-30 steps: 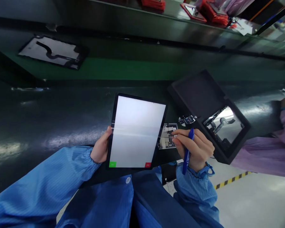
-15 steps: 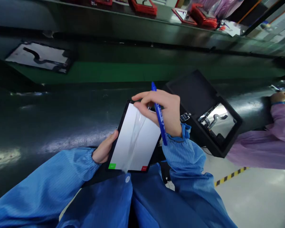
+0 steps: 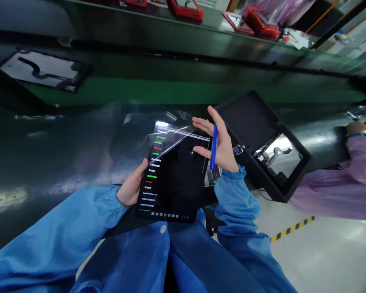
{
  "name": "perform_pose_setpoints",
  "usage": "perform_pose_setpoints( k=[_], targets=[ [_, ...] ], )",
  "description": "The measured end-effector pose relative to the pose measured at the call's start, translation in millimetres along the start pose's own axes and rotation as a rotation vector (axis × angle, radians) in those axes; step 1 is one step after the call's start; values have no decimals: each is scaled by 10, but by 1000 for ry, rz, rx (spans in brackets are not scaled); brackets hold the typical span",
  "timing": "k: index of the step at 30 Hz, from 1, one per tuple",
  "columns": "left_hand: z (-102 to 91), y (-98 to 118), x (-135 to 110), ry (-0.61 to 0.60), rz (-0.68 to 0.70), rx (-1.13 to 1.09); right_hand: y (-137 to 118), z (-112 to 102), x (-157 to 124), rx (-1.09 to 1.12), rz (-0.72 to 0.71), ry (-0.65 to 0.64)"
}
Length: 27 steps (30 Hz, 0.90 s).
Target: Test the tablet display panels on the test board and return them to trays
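Observation:
My left hand grips the left edge of a tablet held above my lap. The tablet's screen is black with a list of coloured text lines. A clear protective film lies loose and lifted over the tablet's upper part. My right hand hovers at the tablet's upper right corner with fingers spread, a fingertip close to the screen. A blue pen is tucked between that hand's fingers, pointing down.
A black foam tray holding a metal part sits to the right on the dark bench. Another person's purple sleeve reaches in at the right. A green conveyor carries a fixture. Red trays line the far shelf.
The tablet's screen went from white to a black menu of text. My right hand moved from over the screen's top to its upper right corner and spread its fingers. The film lifted.

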<state>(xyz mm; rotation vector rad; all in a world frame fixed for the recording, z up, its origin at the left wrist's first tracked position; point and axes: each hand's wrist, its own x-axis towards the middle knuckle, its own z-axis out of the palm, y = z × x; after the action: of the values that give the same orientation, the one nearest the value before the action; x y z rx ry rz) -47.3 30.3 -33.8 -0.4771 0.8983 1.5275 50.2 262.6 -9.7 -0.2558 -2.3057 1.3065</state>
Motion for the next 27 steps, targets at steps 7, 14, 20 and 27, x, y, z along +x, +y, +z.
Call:
perform_pose_setpoints(
  k=[7, 14, 20, 27],
  targets=[
    [-88, 7, 49, -60, 14, -24, -10, 10, 11, 20, -115, 86],
    [-189, 8, 98, -234, -20, -62, -65, -12, -102, -75, -158, 322],
    [-91, 54, 96, -125, 9, -107, -441, 242, -517, -345, -433, 260],
    [-84, 91, 119, -45, 83, -54, -558, 812, -959, -514, -695, -447]
  ],
)
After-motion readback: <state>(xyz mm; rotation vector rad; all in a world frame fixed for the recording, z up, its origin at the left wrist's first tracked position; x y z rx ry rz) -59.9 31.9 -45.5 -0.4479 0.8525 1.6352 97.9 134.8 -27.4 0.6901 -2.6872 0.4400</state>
